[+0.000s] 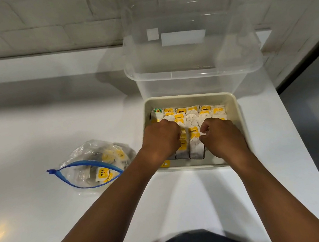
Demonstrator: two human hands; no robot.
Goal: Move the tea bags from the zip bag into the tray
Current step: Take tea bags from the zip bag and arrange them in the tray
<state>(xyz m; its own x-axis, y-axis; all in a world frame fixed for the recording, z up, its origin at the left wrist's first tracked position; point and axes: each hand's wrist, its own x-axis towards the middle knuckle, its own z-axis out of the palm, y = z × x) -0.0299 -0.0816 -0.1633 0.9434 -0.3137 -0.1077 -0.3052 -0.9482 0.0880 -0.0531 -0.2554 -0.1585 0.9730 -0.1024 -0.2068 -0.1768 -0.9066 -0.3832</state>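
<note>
A cream tray (231,97) stands on the white counter and holds several rows of tea bags (192,113) with yellow tags, standing on edge. Both my hands are inside it. My left hand (160,139) is curled over the left rows, fingers down among the bags. My right hand (221,135) is curled over the right rows, fingertips pinching at the bags near the middle. Whether either hand holds a single bag is hidden. Left of the tray lies the clear zip bag (96,163) with a blue zip, its mouth open, with several tea bags inside.
A clear plastic box (190,58) with its lid stands right behind the tray, against the white brick wall. The counter edge runs close on the right of the tray and along the front by my body. Bare counter stretches left of the zip bag.
</note>
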